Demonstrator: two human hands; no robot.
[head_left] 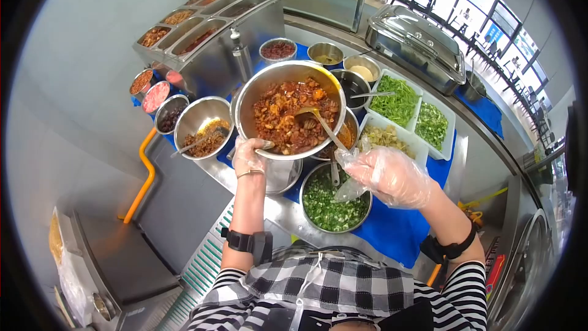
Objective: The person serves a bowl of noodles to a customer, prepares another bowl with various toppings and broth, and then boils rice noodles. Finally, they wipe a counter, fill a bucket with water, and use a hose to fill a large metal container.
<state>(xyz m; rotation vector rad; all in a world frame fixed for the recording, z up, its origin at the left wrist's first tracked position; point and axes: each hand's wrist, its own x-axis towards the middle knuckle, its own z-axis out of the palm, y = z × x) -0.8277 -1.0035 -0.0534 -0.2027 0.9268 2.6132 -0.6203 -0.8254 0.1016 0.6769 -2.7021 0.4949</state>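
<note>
My left hand (250, 155), in a clear plastic glove, grips the near rim of a large steel bowl (244, 110). Reddish-brown chunky food in oily sauce (288, 113) fills its lower part, and the bowl is tilted toward me. My right hand (392, 175), also gloved, is closed around the handle of a spoon (331, 132), whose head rests in that food. Just below the right hand stands a round steel bowl of chopped green onion (334, 202) with a utensil handle in it. To the left of the large bowl, a steel bowl of minced brown topping (208, 141) holds another spoon.
White tubs of leafy greens (392, 99) and chopped greens (432, 125) stand at the right. A chafing dish (416, 43) sits behind them. A stepped steel rack (202, 24) with food pans rises at the back left. Small bowls crowd the blue-covered counter (392, 233).
</note>
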